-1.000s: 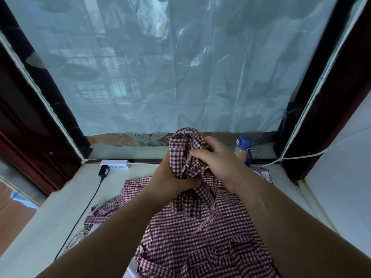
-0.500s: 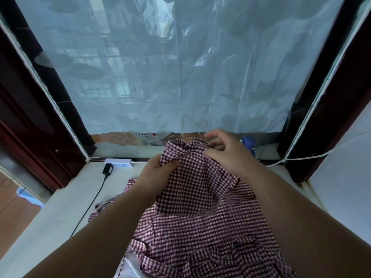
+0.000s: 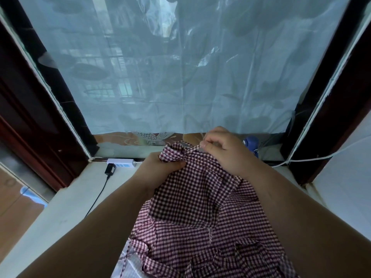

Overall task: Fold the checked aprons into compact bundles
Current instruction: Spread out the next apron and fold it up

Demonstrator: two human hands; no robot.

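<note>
A dark red and white checked apron (image 3: 192,199) is lifted off the pale window ledge (image 3: 66,213), and its lower part lies crumpled toward me. My left hand (image 3: 158,169) grips a bunched top corner of the cloth. My right hand (image 3: 224,149) pinches the top hem or strap a little farther right and higher, fingers curled. The cloth hangs stretched between the two hands. More checked fabric (image 3: 210,255) is heaped at the bottom, with a paler piece (image 3: 126,263) at its left edge.
A white power strip (image 3: 121,162) with a black plug (image 3: 110,169) and cable lies at the back left of the ledge. A blue-capped bottle (image 3: 251,142) stands behind my right hand. A translucent curtain (image 3: 180,67) covers the window. A white cable (image 3: 321,156) runs at the right.
The apron has gone from a tight bunch held by both hands to a spread panel. My hands have drawn apart, the right one going up and to the right.
</note>
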